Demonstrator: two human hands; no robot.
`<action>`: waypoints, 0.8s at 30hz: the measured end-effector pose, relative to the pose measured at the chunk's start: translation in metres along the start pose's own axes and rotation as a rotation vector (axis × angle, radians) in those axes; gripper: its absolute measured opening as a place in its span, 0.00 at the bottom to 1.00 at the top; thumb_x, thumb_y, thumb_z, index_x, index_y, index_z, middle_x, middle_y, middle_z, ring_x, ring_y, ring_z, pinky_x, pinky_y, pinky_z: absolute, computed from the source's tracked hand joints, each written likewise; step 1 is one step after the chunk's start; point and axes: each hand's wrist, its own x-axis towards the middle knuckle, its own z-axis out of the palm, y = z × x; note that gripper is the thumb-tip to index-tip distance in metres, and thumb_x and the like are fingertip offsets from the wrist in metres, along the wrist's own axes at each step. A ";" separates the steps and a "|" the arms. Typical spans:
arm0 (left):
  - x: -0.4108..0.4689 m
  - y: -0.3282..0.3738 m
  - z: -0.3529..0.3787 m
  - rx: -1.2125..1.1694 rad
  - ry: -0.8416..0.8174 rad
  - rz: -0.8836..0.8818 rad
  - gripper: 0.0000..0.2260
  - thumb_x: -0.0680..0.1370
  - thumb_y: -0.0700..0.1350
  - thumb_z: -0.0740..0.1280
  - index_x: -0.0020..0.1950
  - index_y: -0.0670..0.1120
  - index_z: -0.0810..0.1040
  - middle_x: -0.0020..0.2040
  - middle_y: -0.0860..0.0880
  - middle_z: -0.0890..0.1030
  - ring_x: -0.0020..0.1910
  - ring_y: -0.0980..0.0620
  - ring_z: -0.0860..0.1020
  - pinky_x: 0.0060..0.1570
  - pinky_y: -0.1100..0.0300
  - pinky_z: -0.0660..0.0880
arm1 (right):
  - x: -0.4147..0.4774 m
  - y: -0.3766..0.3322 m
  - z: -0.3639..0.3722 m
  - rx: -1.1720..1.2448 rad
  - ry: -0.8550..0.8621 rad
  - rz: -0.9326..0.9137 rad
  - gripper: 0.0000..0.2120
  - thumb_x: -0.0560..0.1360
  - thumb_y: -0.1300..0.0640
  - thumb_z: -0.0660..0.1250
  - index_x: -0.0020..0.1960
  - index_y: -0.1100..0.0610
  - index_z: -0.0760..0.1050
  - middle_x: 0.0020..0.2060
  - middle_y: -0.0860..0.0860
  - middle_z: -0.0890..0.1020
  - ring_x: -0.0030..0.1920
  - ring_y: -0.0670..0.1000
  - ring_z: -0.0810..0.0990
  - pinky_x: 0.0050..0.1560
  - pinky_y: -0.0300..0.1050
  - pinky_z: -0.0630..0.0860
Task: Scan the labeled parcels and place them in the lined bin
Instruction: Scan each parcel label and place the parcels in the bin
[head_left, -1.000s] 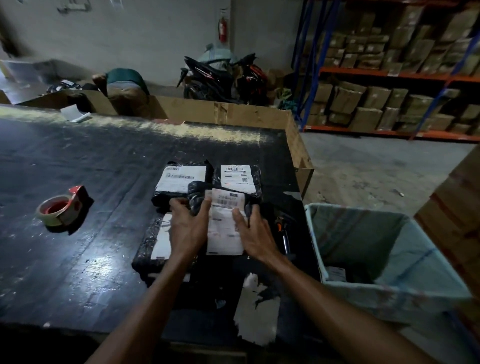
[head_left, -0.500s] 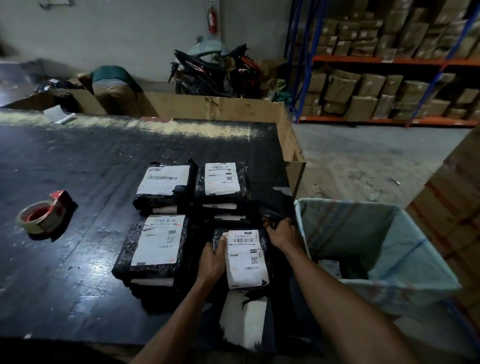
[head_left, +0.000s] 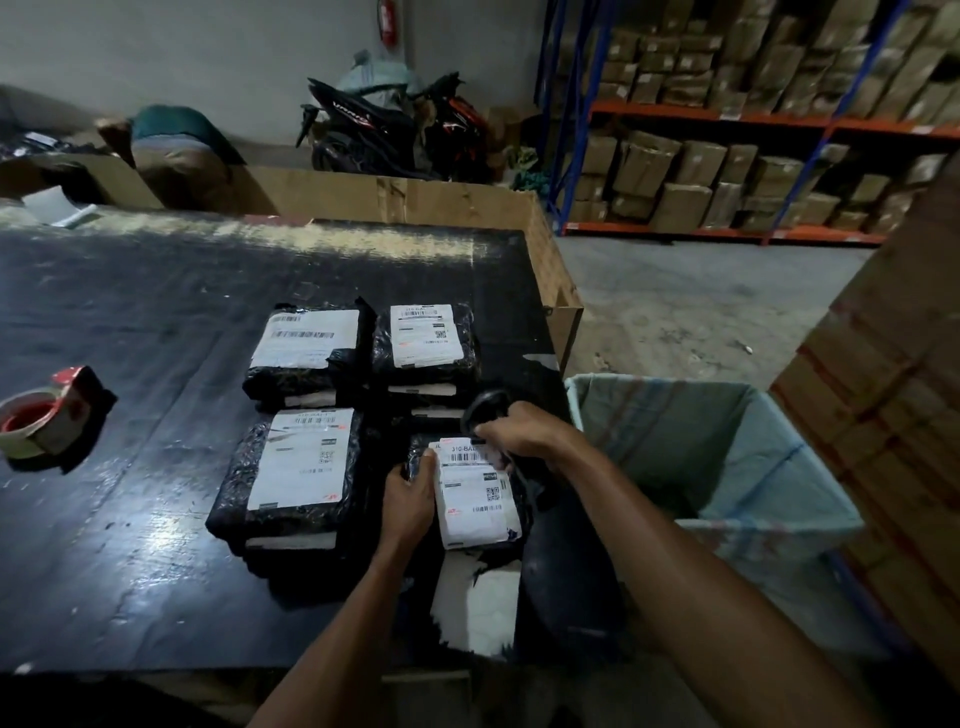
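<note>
My left hand (head_left: 408, 496) pinches the left edge of a small black parcel (head_left: 470, 493) so it lies flat on the dark table (head_left: 130, 545). Its white label (head_left: 474, 496) faces up, and that lets the bar code near the top be read. My right hand (head_left: 519, 431) is closed around a black scanner (head_left: 485, 408). I hold it just over the top of the label, right above the bar code. I think I am about to scan this parcel, or I am scanning it now. I see no light on the label, so I cannot tell which.

This parcel sits close to the right edge of the table. The bin (head_left: 727, 467) stands just beside that edge, with a pale blue liner inside. That keeps the drop short: I only need to move the parcel a little to the right. Something small and pale lies at the bottom of the bin, but it is too dark to say what.

Three more piles of parcels wait on the table, labels up: one (head_left: 301, 467) just left of my left hand, and two (head_left: 306, 348) (head_left: 426, 338) farther back. A roll of tape (head_left: 44, 418) rests well apart, at the left side.
</note>
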 end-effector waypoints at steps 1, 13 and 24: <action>0.001 0.000 0.000 -0.004 0.011 0.003 0.15 0.83 0.47 0.64 0.48 0.37 0.83 0.39 0.51 0.84 0.32 0.66 0.81 0.30 0.75 0.72 | -0.006 -0.004 0.001 0.006 -0.032 0.008 0.19 0.80 0.53 0.65 0.60 0.69 0.75 0.44 0.62 0.82 0.28 0.52 0.83 0.28 0.40 0.76; 0.004 -0.006 -0.004 0.053 0.037 0.051 0.18 0.83 0.52 0.62 0.50 0.37 0.82 0.45 0.46 0.86 0.44 0.51 0.84 0.34 0.64 0.74 | -0.083 -0.061 -0.051 0.040 0.047 -0.090 0.21 0.83 0.49 0.62 0.67 0.65 0.69 0.44 0.64 0.81 0.24 0.56 0.83 0.22 0.41 0.77; -0.002 -0.002 -0.005 0.051 0.006 0.043 0.19 0.84 0.52 0.62 0.49 0.38 0.83 0.42 0.49 0.85 0.38 0.62 0.82 0.30 0.74 0.73 | -0.038 -0.020 -0.024 0.067 0.033 -0.040 0.25 0.81 0.46 0.63 0.63 0.68 0.71 0.41 0.65 0.84 0.30 0.59 0.86 0.32 0.46 0.82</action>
